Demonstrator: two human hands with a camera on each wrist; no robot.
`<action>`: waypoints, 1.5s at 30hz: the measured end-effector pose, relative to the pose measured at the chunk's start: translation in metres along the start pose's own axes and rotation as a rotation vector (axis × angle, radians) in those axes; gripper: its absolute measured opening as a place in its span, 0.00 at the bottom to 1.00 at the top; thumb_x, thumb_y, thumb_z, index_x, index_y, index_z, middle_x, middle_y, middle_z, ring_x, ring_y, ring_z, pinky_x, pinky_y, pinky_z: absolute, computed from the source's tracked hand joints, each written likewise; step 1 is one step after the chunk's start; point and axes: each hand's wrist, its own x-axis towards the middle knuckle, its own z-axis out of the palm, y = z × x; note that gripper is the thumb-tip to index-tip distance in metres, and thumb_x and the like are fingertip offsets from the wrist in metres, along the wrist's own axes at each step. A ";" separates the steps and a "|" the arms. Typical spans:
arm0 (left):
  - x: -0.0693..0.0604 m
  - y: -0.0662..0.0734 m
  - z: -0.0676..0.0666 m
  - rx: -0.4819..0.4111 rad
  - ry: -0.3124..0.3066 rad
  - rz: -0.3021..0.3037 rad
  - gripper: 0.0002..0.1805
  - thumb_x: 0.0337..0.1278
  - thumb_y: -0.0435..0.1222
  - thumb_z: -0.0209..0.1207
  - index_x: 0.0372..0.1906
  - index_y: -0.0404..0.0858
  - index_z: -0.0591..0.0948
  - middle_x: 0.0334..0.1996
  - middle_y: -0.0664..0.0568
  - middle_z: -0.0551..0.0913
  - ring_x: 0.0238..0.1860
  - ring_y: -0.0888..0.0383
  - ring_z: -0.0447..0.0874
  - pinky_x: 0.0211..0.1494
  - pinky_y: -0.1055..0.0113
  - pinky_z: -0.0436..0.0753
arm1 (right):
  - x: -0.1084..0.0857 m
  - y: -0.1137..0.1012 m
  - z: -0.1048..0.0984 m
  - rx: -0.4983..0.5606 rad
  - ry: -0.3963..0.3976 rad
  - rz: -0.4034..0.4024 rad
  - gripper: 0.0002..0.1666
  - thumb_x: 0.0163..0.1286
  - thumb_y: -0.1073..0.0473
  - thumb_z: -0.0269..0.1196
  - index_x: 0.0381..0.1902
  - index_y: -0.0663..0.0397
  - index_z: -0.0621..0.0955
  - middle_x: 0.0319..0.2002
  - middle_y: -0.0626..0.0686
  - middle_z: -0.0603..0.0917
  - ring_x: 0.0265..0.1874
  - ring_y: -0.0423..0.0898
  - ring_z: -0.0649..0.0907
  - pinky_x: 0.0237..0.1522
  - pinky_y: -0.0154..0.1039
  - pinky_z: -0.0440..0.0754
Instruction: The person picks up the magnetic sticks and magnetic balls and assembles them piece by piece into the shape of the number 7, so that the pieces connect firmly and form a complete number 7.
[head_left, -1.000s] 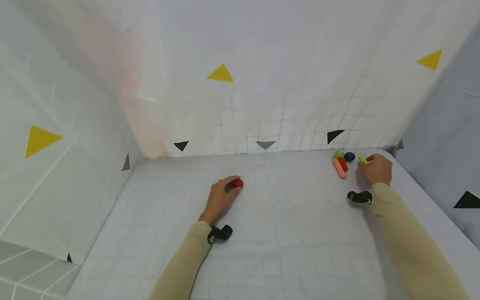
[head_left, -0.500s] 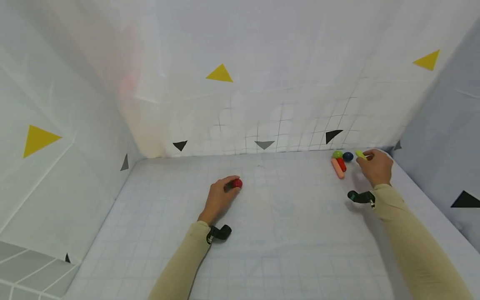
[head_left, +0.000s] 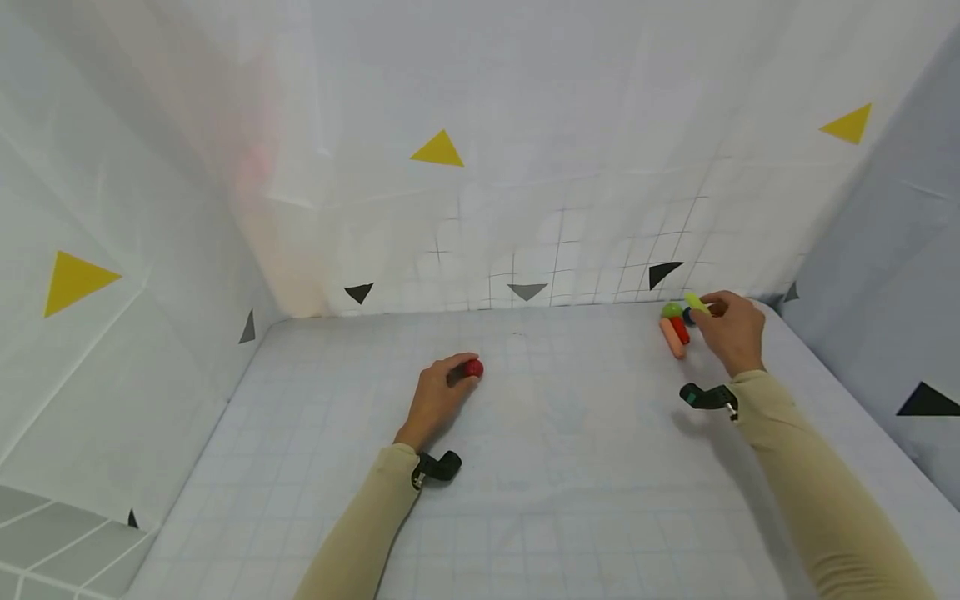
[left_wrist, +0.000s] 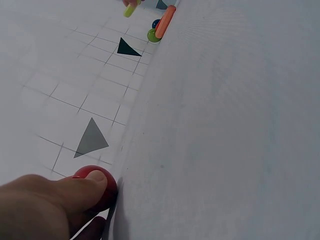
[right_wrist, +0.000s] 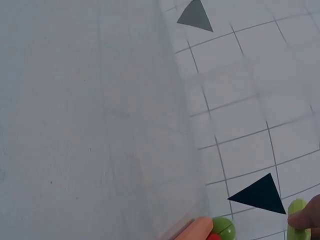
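Observation:
My left hand (head_left: pixel 433 400) pinches a small red ball (head_left: pixel 474 367) between thumb and fingers near the middle of the table; in the left wrist view the thumb lies across the red ball (left_wrist: pixel 112 192). Toward the far right corner, my right hand (head_left: pixel 735 335) pinches a short yellow-green stick (head_left: pixel 697 303), raised above the tabletop. Just left of it sits a small cluster: a green ball (head_left: pixel 671 310), a dark blue ball (head_left: pixel 687 317) partly hidden, a short red piece (head_left: pixel 681 331) and a salmon-orange stick (head_left: pixel 672 339). In the right wrist view, only the stick's end (right_wrist: pixel 297 207) and part of the cluster show.
A white cloth with faint grid lines covers the table (head_left: pixel 570 467). White sheet walls with yellow and dark triangles stand behind and at both sides; the back wall (head_left: pixel 525 167) meets the table just behind the cluster.
My right hand has lifted the yellow-green stick and carried it left, close to the cluster, now partly covering the dark blue ball. The left hand keeps its place on the red ball.

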 end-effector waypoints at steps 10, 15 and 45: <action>0.001 0.001 0.001 0.012 0.000 0.017 0.22 0.70 0.37 0.67 0.67 0.48 0.82 0.61 0.51 0.82 0.64 0.52 0.76 0.69 0.52 0.73 | -0.012 -0.021 0.002 0.057 -0.034 -0.043 0.25 0.76 0.55 0.63 0.64 0.65 0.80 0.55 0.68 0.81 0.54 0.64 0.77 0.43 0.49 0.78; 0.002 0.000 0.002 0.029 -0.011 0.015 0.22 0.69 0.37 0.68 0.66 0.47 0.83 0.62 0.51 0.82 0.66 0.52 0.75 0.70 0.53 0.71 | -0.022 -0.029 0.005 0.088 -0.044 -0.085 0.23 0.75 0.56 0.65 0.62 0.63 0.82 0.50 0.65 0.82 0.49 0.60 0.79 0.42 0.47 0.77; 0.018 0.006 -0.002 0.048 -0.041 -0.053 0.21 0.68 0.34 0.67 0.64 0.45 0.84 0.50 0.53 0.85 0.50 0.55 0.80 0.57 0.54 0.79 | -0.058 -0.076 0.043 0.120 -0.116 -0.413 0.18 0.68 0.63 0.73 0.54 0.64 0.86 0.44 0.63 0.85 0.43 0.59 0.82 0.40 0.47 0.76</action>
